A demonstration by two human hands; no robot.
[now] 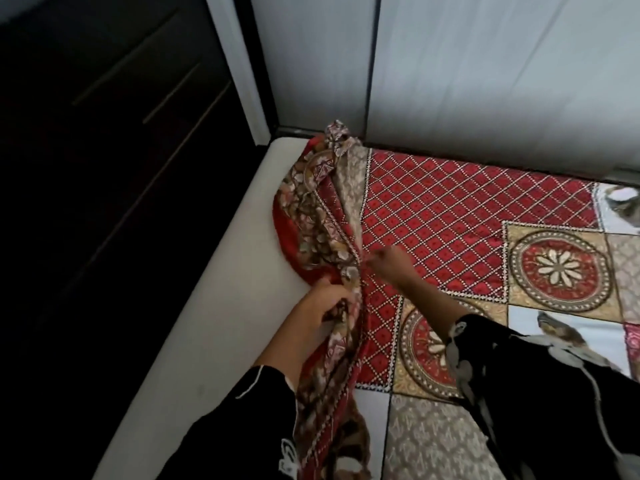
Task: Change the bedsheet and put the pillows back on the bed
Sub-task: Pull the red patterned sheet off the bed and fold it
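Note:
A red, gold and beige patchwork bedsheet [450,216] lies spread over the right part of the bed. Its left edge is bunched into a folded ridge [322,209] running from the headboard corner toward me. My left hand [322,303] grips the bunched fabric near the ridge's lower part. My right hand [388,261] pinches the sheet's dotted border just to the right of the ridge. The bare white mattress [214,292] shows along the left side. No pillow is in view.
A pale padded headboard [467,74] stands behind the bed. A dark wardrobe with drawers [104,133] fills the left, close to the mattress edge. Both arms wear black patterned sleeves [540,386].

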